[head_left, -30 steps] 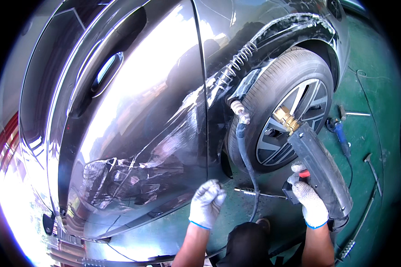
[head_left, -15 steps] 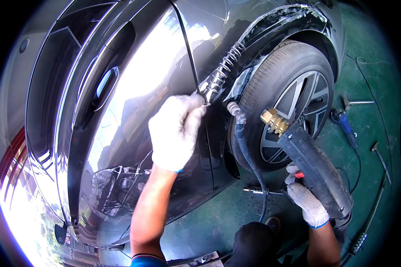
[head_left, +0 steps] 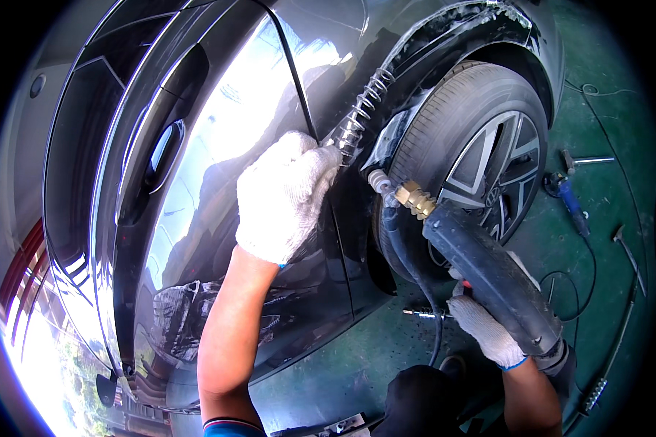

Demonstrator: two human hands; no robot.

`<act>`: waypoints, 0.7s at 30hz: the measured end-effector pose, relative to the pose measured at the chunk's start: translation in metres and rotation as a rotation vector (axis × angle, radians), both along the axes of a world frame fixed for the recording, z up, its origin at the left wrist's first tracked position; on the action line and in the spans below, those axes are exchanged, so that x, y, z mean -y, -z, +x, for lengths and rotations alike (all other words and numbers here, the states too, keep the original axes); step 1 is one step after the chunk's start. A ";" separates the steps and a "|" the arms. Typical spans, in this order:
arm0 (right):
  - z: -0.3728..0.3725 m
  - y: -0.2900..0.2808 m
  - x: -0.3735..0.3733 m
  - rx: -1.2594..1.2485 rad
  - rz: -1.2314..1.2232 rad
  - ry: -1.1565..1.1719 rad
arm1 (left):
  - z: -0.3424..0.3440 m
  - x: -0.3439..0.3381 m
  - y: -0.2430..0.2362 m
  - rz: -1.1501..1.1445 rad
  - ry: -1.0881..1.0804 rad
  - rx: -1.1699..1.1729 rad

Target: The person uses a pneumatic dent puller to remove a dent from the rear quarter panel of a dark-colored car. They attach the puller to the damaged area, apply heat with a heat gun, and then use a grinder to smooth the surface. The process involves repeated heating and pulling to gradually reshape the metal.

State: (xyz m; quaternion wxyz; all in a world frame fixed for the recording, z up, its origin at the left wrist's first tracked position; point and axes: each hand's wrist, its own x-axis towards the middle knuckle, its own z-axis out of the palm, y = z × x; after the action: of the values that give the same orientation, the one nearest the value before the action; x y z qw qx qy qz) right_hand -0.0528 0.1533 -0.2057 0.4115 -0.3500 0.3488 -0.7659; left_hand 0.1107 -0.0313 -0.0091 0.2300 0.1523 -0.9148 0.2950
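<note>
left hand (head_left: 284,197) closed at wire coil (head_left: 364,109); right hand (head_left: 485,328) gripping black tool (head_left: 496,277)

White knit gloves (head_left: 280,200) with blue-edged cuffs (head_left: 515,363) are worn with a dark-trimmed blue sleeve (head_left: 229,430) and dark trousers (head_left: 415,402)

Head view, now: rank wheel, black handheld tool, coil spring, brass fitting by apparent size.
Largest to smallest:
1. wheel, though partly covered
2. black tool in the right hand
3. coil spring
4. brass fitting on the tool's front end

Apparent size only; true sizes unsure, since distances from the camera differ.
</note>
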 end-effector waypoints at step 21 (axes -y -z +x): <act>0.001 -0.039 0.057 -0.558 -0.307 0.193 | 0.000 0.006 -0.003 -0.067 0.034 0.066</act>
State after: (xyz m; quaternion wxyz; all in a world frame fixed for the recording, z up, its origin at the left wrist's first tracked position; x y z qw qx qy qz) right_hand -0.0518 0.0965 -0.1671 0.1682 -0.5696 0.3599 -0.7196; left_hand 0.1109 -0.0378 -0.0056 0.2095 0.1193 -0.9140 0.3264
